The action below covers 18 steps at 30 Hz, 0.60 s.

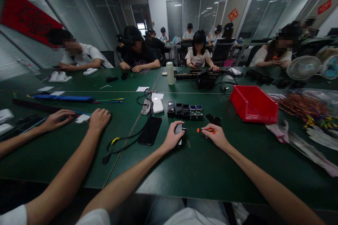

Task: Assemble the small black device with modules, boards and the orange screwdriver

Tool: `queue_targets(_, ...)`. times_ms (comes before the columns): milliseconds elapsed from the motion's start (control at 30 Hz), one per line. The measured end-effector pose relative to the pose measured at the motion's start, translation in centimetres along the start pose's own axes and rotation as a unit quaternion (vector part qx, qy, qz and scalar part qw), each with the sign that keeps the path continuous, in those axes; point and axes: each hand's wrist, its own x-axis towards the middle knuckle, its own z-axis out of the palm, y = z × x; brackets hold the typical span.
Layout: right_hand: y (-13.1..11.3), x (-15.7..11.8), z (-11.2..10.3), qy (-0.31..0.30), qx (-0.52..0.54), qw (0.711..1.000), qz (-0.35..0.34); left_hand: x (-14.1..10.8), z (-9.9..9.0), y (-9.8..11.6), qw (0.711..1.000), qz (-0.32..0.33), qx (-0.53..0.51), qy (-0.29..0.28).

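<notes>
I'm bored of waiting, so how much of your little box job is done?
Maybe done: the blue-and-green pieces in the row look like bare circuit boards, perhaps already opened up. In hand: the left hand holds a small device, and the right hand points an orange screwdriver toward it. Maybe left: three black boxes look closed, but I can't tell whether they're waiting or finished.

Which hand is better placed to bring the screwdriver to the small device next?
Right, I'd say: the right hand holds the orange-and-black screwdriver, its shaft pointing at the small device, while the left hand is occupied gripping that device.
</notes>
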Motion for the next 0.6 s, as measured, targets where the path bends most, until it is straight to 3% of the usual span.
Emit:
queue_targets(100,0.4,0.3,0.5,-0.002,0.110,0.993,0.046,-0.1,0.1,0.1,1.000,0.002,0.008,0.012)
queue_targets(200,1.1,0.6,0.4,0.004,0.149,0.985,0.089,-0.1,0.2,0.2,0.999,0.013,0.027,0.020)
queue_targets(300,1.6,0.8,-0.1,-0.013,0.088,0.987,0.131,-0.1,0.2,0.3,0.998,0.019,0.049,0.025)
queue_targets(433,1.4,0.7,-0.6,-0.051,0.022,0.992,0.117,-0.1,0.1,0.4,0.997,0.014,0.064,0.028)
queue_targets(600,0.7,0.7,-0.6,-0.033,0.021,0.994,0.101,-0.2,0.1,0.5,0.997,0.032,0.071,0.026)
